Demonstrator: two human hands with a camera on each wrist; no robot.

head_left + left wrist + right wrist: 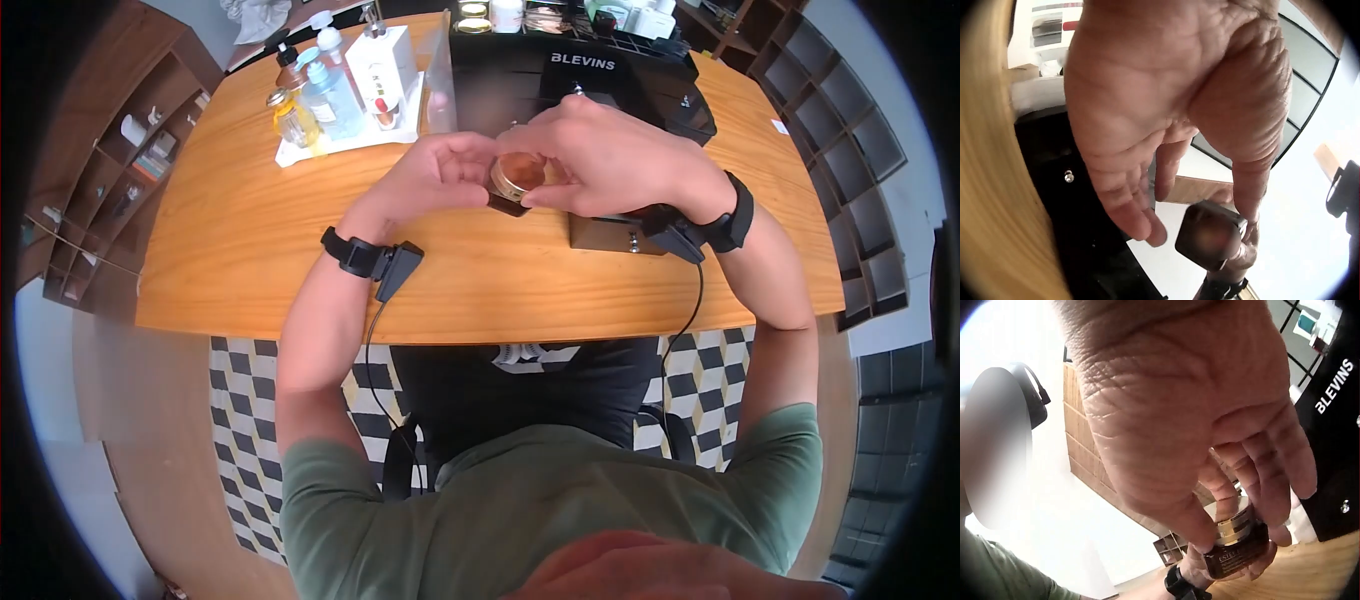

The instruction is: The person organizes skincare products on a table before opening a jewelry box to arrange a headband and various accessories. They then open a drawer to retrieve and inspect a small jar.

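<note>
A small dark-brown cream jar (507,206) with a gold-banded lid (519,172) is held up over the table between both hands. My right hand (620,160) pinches it around the lid, thumb on one side and fingers on the other; the right wrist view shows the jar's label (1230,556). My left hand (440,175) is cupped at the jar's left side. In the left wrist view, its thumb reaches the edge of the jar's square base (1207,234), and a narrow gap shows between the base and its fingertips (1157,236).
A black BLEVINS cosmetics case (510,75) stands behind the hands, bottles along its top. A drawer (610,234) juts out below my right hand. To the left, a white tray (350,145) carries several pump bottles and a box. Cables trail from both wrists.
</note>
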